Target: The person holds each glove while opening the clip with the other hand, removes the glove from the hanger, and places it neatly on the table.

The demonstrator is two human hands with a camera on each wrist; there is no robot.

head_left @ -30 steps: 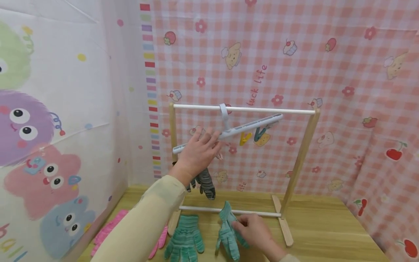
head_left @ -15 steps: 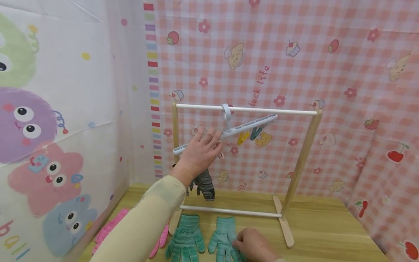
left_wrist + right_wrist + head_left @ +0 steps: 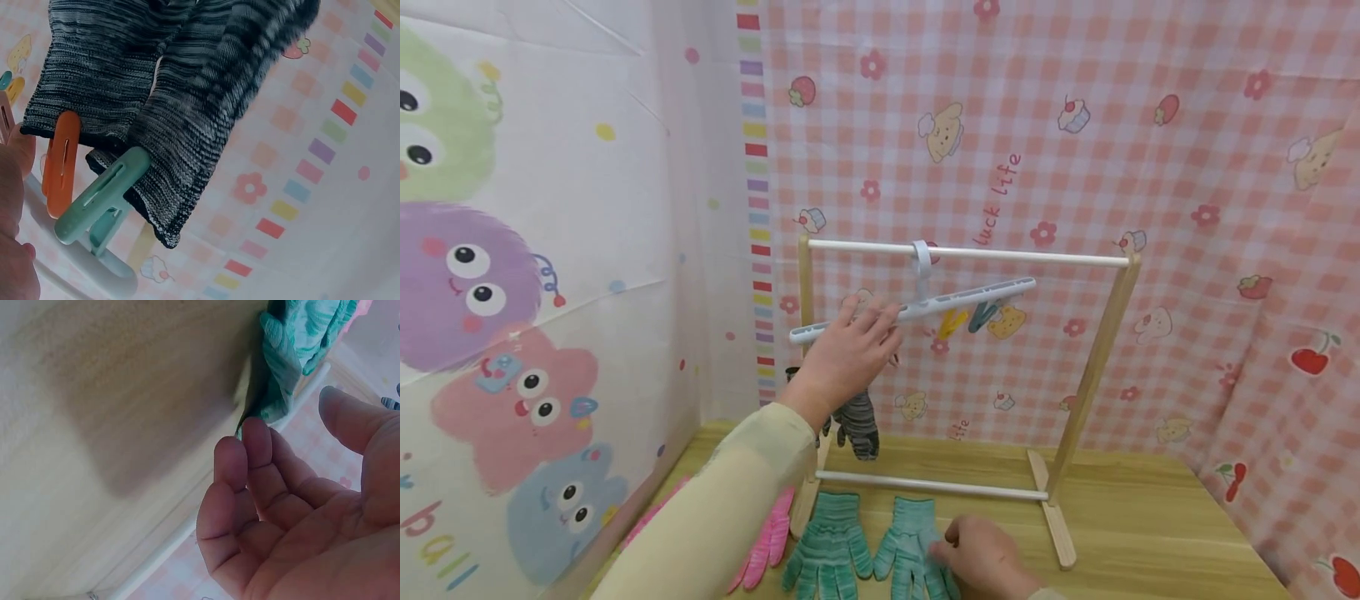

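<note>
Because its hook is looping over the rod (image 3: 1030,254), the hanger (image 3: 981,294) is hanging free inside the stand (image 3: 1093,375), its left end looking lower; the dark gloves (image 3: 187,122) may be weighing it down, or it may simply be facing at an angle. Those gloves are dangling fingers-down, since the orange clip (image 3: 63,162) and the green clip (image 3: 103,195) are pinching their cuffs. The left hand (image 3: 852,348) is lying over the bar, probably steadying it, but its underside is hiding from me, so I cannot tell whether it is gripping anything. Farther right, the yellow clip (image 3: 953,323) and the blue clip (image 3: 982,317) are hanging without a load. Lower down, the right hand (image 3: 988,552) is holding nothing: its thumb is standing apart from loosely curving fingers, close by one green glove (image 3: 912,533). That glove is lying flat on the table (image 3: 1135,517) beside another green glove (image 3: 832,533), their cuffs facing the stand, while a pink glove (image 3: 769,546) is showing past the sleeve (image 3: 715,508).
</note>
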